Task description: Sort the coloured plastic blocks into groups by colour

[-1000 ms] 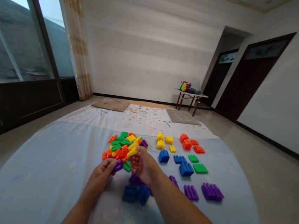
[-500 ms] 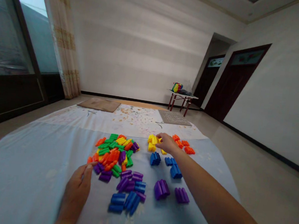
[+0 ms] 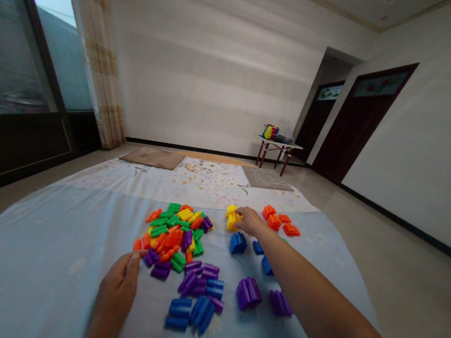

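My right hand (image 3: pixel 249 220) reaches to the yellow pieces (image 3: pixel 232 220) at the back, its fingertips closed against them; the hand partly hides them. My left hand (image 3: pixel 121 276) rests at the left of the mixed pile, thumb and index finger pressed together beside an orange piece (image 3: pixel 142 242); what lies between them is too small to make out. The pile (image 3: pixel 171 238) holds orange, green, yellow and purple ridged pieces. Nearer me are loose purple pieces (image 3: pixel 194 285) and blue pieces (image 3: pixel 179 313). Right of these stand a purple stack (image 3: pixel 248 293) and a blue stack (image 3: pixel 238 243).
Orange pieces (image 3: pixel 291 229) lie at the right back, and purple pieces (image 3: pixel 280 303) beside my right forearm. A brown board (image 3: pixel 152 158) and a grey mat (image 3: pixel 268 178) lie at the far side of the cloth-covered table (image 3: pixel 59 238). A small table (image 3: pixel 284 143) stands beyond.
The view has shifted slightly, moving the things a little to the right. My right hand stays at the yellow pieces and now covers more of them. My left hand has hardly moved.
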Demonstrator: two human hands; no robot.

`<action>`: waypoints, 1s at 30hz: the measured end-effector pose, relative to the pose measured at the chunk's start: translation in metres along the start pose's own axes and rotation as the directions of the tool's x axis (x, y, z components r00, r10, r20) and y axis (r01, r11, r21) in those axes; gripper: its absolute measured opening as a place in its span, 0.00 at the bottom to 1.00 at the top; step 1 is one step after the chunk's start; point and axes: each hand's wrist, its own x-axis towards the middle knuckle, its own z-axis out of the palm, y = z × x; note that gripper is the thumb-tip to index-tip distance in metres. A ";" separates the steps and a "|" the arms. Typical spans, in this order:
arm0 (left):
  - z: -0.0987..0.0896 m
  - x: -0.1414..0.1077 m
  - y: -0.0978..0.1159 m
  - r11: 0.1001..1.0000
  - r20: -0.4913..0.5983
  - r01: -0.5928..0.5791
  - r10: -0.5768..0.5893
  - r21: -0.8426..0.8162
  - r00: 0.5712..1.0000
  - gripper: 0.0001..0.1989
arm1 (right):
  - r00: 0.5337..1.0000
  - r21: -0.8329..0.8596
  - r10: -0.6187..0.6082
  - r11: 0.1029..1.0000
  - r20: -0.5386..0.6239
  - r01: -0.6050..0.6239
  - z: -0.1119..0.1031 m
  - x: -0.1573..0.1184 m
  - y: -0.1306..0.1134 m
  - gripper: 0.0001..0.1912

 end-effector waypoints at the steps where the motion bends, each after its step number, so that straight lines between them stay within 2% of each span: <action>1: 0.000 0.000 0.000 1.000 -0.003 -0.002 0.002 -0.004 1.000 0.22 | 1.000 -0.002 -0.005 1.000 -0.006 0.005 0.000 -0.001 0.000 0.27; 4: 0.001 0.000 -0.001 1.000 0.000 0.002 -0.002 -0.010 1.000 0.22 | 0.999 -0.006 -0.020 1.000 -0.028 0.020 0.001 -0.002 -0.001 0.29; 9: 0.003 0.000 -0.004 1.000 0.018 0.011 -0.011 -0.023 1.000 0.23 | 0.996 -0.004 -0.058 0.998 -0.071 0.058 -0.003 -0.004 -0.013 0.25; 13: 0.002 0.000 -0.004 1.000 0.017 0.010 -0.009 -0.017 1.000 0.23 | 0.982 0.027 -0.172 0.984 -0.080 0.175 -0.001 -0.007 -0.040 0.22; 18: 0.001 -0.002 0.000 1.000 -0.001 -0.007 0.007 -0.025 1.000 0.22 | 0.960 0.068 -0.281 0.958 0.007 0.280 0.018 -0.005 -0.084 0.23; 20: 0.001 -0.003 0.001 1.000 -0.013 -0.011 0.010 -0.030 1.000 0.23 | 0.963 0.079 -0.268 0.961 0.025 0.265 0.026 0.001 -0.099 0.26; 26: 0.001 -0.004 0.001 0.999 -0.034 -0.030 0.029 -0.028 0.999 0.23 | 0.987 0.099 -0.132 0.987 0.088 0.123 0.043 0.025 -0.129 0.38; 30: 0.001 -0.004 0.001 0.997 -0.037 -0.043 0.041 -0.059 0.998 0.23 | 0.971 0.086 -0.138 0.989 0.193 0.124 0.050 0.034 -0.140 0.41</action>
